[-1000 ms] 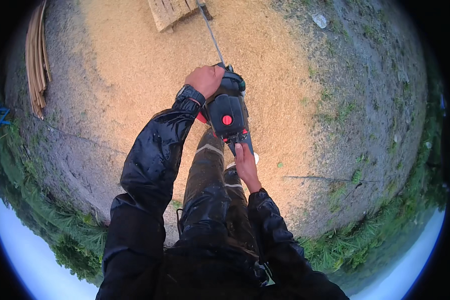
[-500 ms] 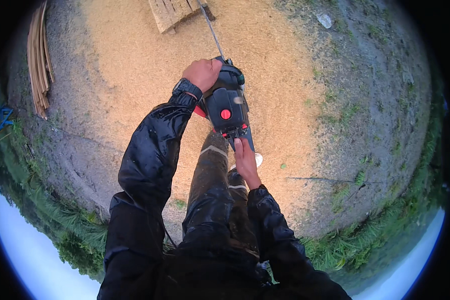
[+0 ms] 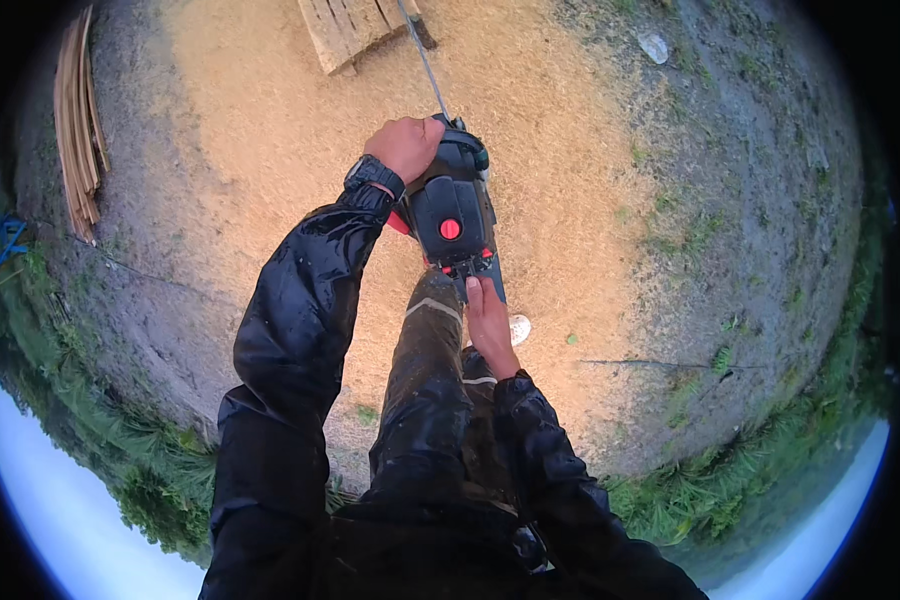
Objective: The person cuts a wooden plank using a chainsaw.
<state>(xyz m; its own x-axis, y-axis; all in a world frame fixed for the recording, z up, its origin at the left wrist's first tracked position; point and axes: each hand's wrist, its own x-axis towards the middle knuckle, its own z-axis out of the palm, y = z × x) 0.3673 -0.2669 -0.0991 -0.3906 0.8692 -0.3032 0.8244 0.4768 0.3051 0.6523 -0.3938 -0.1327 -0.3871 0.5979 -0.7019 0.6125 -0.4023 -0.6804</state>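
A black chainsaw (image 3: 451,205) with red parts is held in front of my legs, its narrow guide bar (image 3: 424,62) pointing away from me. My left hand (image 3: 406,148) is closed round the front handle at the saw's left side. Behind the body, my right hand (image 3: 488,322) is wrapped on the rear handle, with the thumb lying along its top; the other fingers are mostly hidden beneath. The saw's rear end is close to my left knee.
At the far side lies a block of sawn timber (image 3: 358,30), with the bar's far end over or beside it. Long thin boards (image 3: 78,130) are stacked at the left. Sawdust (image 3: 560,210) covers the ground round my feet. A pale lump (image 3: 654,46) lies at the far right.
Both hands keep their hold on the chainsaw, which stays nearly in place. The timber and ground have shifted slightly in the view.
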